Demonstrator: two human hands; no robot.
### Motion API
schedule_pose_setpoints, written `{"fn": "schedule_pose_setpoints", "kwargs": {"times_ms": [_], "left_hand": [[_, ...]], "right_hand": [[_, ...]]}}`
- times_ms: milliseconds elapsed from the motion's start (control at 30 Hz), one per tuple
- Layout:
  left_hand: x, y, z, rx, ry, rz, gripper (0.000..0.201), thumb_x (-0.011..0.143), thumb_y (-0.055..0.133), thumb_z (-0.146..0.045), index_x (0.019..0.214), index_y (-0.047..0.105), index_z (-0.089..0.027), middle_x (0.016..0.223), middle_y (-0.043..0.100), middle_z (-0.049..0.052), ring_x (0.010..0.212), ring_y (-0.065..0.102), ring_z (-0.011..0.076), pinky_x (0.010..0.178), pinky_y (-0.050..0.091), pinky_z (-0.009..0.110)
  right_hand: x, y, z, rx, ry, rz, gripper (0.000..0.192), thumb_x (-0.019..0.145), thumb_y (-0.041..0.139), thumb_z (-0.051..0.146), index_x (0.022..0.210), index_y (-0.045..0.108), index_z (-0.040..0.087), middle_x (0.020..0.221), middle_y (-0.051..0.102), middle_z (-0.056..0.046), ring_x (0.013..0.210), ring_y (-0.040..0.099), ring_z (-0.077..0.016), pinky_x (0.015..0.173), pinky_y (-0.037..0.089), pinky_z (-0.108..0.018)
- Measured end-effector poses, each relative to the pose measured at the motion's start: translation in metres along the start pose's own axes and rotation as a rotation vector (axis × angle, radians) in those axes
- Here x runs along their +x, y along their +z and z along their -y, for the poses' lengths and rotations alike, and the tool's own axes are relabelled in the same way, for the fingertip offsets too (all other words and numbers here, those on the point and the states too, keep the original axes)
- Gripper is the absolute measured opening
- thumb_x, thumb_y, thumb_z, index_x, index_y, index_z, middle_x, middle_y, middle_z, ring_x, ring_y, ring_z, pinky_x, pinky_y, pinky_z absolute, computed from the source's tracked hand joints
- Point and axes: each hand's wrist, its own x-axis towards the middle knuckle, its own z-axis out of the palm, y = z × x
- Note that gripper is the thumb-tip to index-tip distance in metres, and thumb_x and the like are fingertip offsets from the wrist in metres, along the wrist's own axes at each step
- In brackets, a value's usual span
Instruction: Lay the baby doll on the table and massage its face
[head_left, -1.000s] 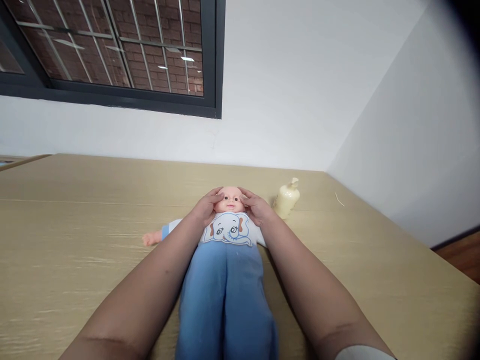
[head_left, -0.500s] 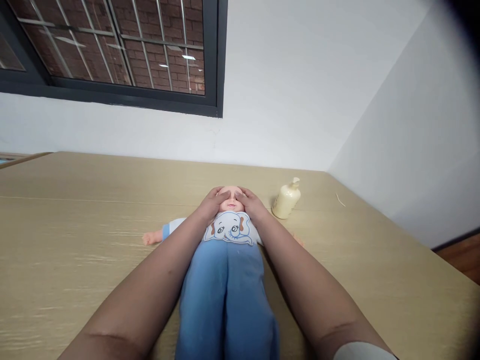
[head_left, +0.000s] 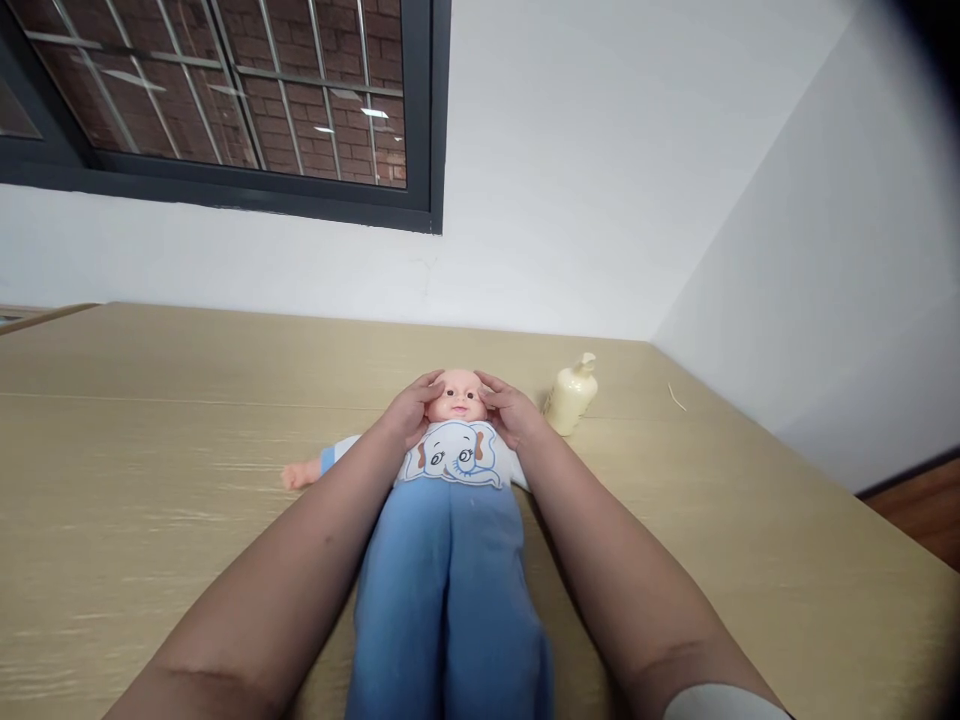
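Since half a second ago, both hands have been drawn outward off the doll's face, which is uncovered again, as it was a second ago; the doll, table and bottle are found unshifted. The table point(head_left: 150, 480), a pale wood-grain surface, runs to the white walls and fills most of the view; a dark-framed window point(head_left: 225, 100) is set above it on the far wall. The doll point(head_left: 450, 520) is laid on its back along the middle of the table, head away from the person and blue legs toward the camera, so that the head is squarely within reach of both arms; one doll arm is stretched out flat to the left. Both forearms are extended forward, one along each side of the doll's body, converging at the head. The left hand point(head_left: 409, 410) is cupped against the left side of the head, fingers curved over the temple, palm at the cheek; the right hand point(head_left: 514, 412) is set likewise on the right side. The head is held lightly between the two open, curved hands; neither is clenched, and the grip is judged to be a steadying contact rather than a firm clasp. A cream pump bottle point(head_left: 571, 396) stands upright just beside the right hand, apart from it, near the corner.
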Motion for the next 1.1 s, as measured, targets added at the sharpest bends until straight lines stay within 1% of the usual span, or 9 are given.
{"fn": "schedule_pose_setpoints", "kwargs": {"times_ms": [200,300,400,567,633,733,900,1000,1100], "left_hand": [[-0.007,0.011,-0.002,0.115,-0.001,-0.09,0.048,0.07,0.084,-0.023,0.112,0.061,-0.015,0.096,0.073,0.011,0.083,0.071,0.025,0.074,0.058,0.036],[-0.009,0.016,-0.003,0.168,0.001,-0.135,0.048,0.071,0.085,-0.024,0.112,0.06,-0.016,0.092,0.073,0.009,0.08,0.071,0.024,0.071,0.058,0.035],[-0.01,0.017,-0.003,0.19,-0.008,-0.146,0.047,0.072,0.085,-0.024,0.111,0.06,-0.017,0.091,0.073,0.009,0.078,0.071,0.0243,0.07,0.058,0.035],[-0.006,0.013,-0.002,0.17,-0.01,-0.119,0.042,0.073,0.082,-0.023,0.109,0.061,-0.016,0.092,0.072,0.009,0.08,0.071,0.0235,0.071,0.058,0.034],[-0.005,0.01,-0.002,0.151,-0.02,-0.09,0.043,0.072,0.082,-0.022,0.11,0.062,-0.015,0.094,0.073,0.011,0.081,0.072,0.0247,0.072,0.058,0.036],[-0.003,0.007,-0.002,0.119,-0.034,-0.044,0.047,0.069,0.084,-0.021,0.111,0.064,-0.013,0.099,0.074,0.014,0.085,0.073,0.0273,0.076,0.058,0.039],[-0.002,0.003,-0.002,0.082,-0.047,0.001,0.051,0.067,0.085,-0.018,0.114,0.065,-0.013,0.103,0.074,0.016,0.09,0.073,0.031,0.08,0.059,0.044],[-0.002,0.002,-0.003,0.07,-0.05,0.01,0.052,0.067,0.085,-0.017,0.115,0.066,-0.014,0.103,0.074,0.016,0.091,0.073,0.0321,0.081,0.059,0.045],[-0.003,0.003,-0.003,0.072,-0.049,0.002,0.053,0.067,0.084,-0.017,0.116,0.065,-0.014,0.102,0.074,0.015,0.09,0.073,0.0319,0.081,0.059,0.045]], "right_hand": [[0.01,0.003,-0.01,-0.186,-0.133,-0.011,0.064,0.072,0.083,0.031,0.131,0.06,0.022,0.107,0.075,-0.008,0.096,0.072,-0.0255,0.089,0.059,-0.041],[0.016,0.003,-0.014,-0.217,-0.147,-0.051,0.063,0.07,0.085,0.037,0.128,0.062,0.024,0.103,0.075,-0.006,0.093,0.072,-0.0246,0.087,0.058,-0.04],[0.019,0.002,-0.015,-0.229,-0.145,-0.068,0.063,0.068,0.087,0.039,0.125,0.063,0.025,0.1,0.075,-0.005,0.091,0.072,-0.0243,0.084,0.058,-0.04],[0.014,0.002,-0.013,-0.185,-0.134,-0.032,0.058,0.07,0.085,0.037,0.122,0.063,0.023,0.099,0.075,-0.006,0.09,0.072,-0.0245,0.083,0.059,-0.04],[0.01,0.003,-0.011,-0.156,-0.12,0.004,0.057,0.071,0.083,0.033,0.123,0.063,0.023,0.103,0.075,-0.007,0.093,0.072,-0.0254,0.084,0.06,-0.04],[0.006,0.002,-0.007,-0.079,-0.071,0.051,0.062,0.071,0.083,0.027,0.129,0.061,0.022,0.11,0.074,-0.008,0.098,0.072,-0.0264,0.086,0.06,-0.041],[0.002,-0.001,-0.001,0.001,0.008,0.032,0.069,0.073,0.08,0.017,0.137,0.056,0.021,0.114,0.074,-0.008,0.1,0.072,-0.0247,0.091,0.059,-0.04],[0.0,-0.001,0.0,0.008,0.002,0.06,0.068,0.074,0.078,0.015,0.138,0.055,0.02,0.113,0.074,-0.009,0.099,0.072,-0.0245,0.092,0.059,-0.04],[-0.002,0.001,0.0,0.008,-0.006,0.051,0.072,0.073,0.08,0.017,0.14,0.054,0.02,0.113,0.074,-0.009,0.101,0.072,-0.025,0.093,0.059,-0.04]]}}
